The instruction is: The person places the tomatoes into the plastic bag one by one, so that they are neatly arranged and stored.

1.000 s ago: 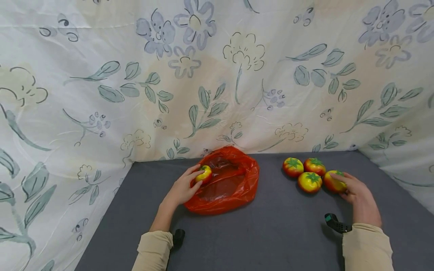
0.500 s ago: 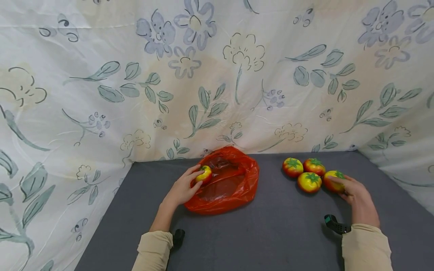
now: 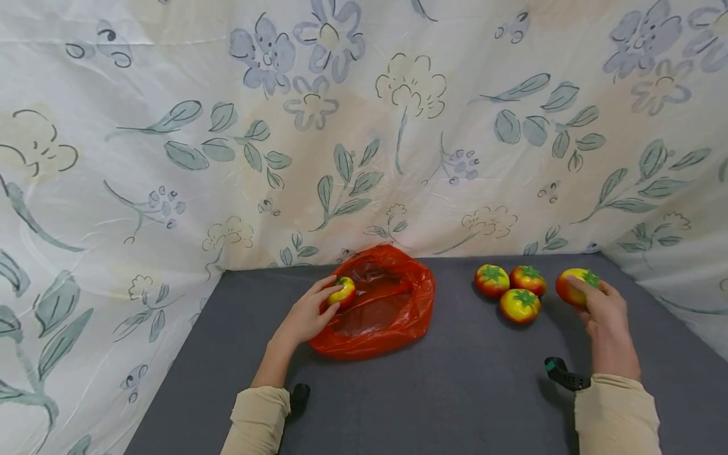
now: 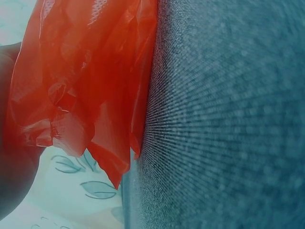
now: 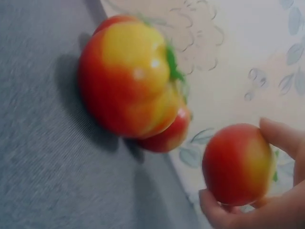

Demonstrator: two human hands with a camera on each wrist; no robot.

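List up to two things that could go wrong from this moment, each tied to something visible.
1. The right hand holds its tomato only at the fingertips above the table; it could slip and roll.
2. The left hand holds a tomato at the limp red bag mouth; the rim may fold shut.

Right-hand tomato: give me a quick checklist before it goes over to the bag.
1. Right hand holds its tomato: ok, fingers curled round it.
2. Tomato lifted off the table: ok, clear of the other three tomatoes.
3. Bag mouth open: ok.
4. Left hand out of the way: not ok, it holds a small tomato at the bag's mouth.
5. Bag's contents: cannot tell.
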